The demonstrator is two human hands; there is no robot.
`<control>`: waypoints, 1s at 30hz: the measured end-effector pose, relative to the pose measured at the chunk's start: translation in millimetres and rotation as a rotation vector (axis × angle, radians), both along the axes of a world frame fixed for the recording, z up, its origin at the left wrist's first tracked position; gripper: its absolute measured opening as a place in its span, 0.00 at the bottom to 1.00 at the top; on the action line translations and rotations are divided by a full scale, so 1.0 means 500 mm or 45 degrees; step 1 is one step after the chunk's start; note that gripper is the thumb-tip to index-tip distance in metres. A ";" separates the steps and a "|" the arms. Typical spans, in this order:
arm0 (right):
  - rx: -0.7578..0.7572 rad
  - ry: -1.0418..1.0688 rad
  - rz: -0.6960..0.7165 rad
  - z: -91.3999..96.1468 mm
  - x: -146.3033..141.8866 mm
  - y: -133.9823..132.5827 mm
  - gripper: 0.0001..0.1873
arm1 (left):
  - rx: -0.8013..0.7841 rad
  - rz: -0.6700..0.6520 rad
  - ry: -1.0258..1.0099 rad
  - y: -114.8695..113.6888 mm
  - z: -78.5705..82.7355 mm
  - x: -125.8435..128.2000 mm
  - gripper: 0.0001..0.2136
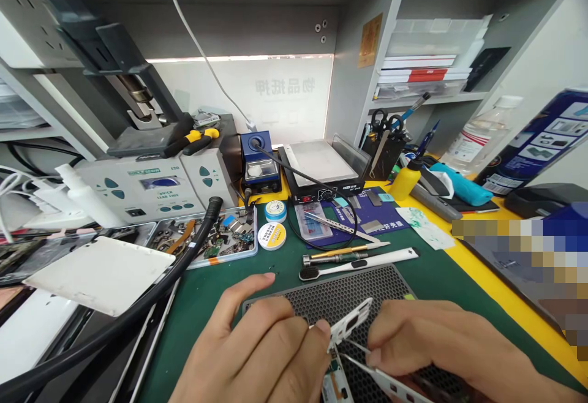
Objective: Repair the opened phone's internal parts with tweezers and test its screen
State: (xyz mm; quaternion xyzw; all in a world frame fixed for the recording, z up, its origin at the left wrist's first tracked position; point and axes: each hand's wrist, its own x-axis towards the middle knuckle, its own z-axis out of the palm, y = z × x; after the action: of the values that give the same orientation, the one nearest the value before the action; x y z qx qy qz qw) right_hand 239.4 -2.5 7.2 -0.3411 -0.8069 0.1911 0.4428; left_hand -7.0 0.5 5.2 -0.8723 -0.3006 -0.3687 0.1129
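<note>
My left hand [269,348] is closed on a small white slotted plastic frame piece [353,320], pinching it between thumb and fingers and tilting it up. Below that piece, partly hidden by my fingers, lies an opened device [339,384] with circuit parts showing. In my right hand [422,342], fingers closed, is a pair of tweezers [374,373]. Their two tips point left and meet the area where the white piece joins the device; whether they grip anything there I cannot tell. Everything sits over a dark honeycomb-patterned mat [316,302].
A white toothbrush-like brush [358,264] lies behind the mat. Round tins [272,236] and a parts tray [255,231] stand farther left. A thick black hose [184,268] crosses the left side. A heating plate [321,164] and a blue soldering station [260,161] are at the back.
</note>
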 end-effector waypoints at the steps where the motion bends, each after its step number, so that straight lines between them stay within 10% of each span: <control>1: -0.036 -0.006 -0.010 -0.002 0.000 -0.002 0.13 | 0.003 -0.006 0.009 0.001 0.001 0.000 0.10; 9: -0.650 0.150 0.155 0.006 0.003 -0.001 0.07 | -0.152 0.003 -0.062 -0.008 0.010 0.001 0.10; 30: -1.055 -0.109 0.238 0.025 0.022 0.001 0.10 | -0.316 -0.019 0.061 0.000 0.022 0.012 0.11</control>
State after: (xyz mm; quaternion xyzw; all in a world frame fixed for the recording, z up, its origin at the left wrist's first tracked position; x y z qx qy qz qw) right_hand 250.6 -2.0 19.5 -0.4232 -0.7071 0.5241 0.2151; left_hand -1.2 0.4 16.4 -0.8904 -0.3347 -0.3084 0.0086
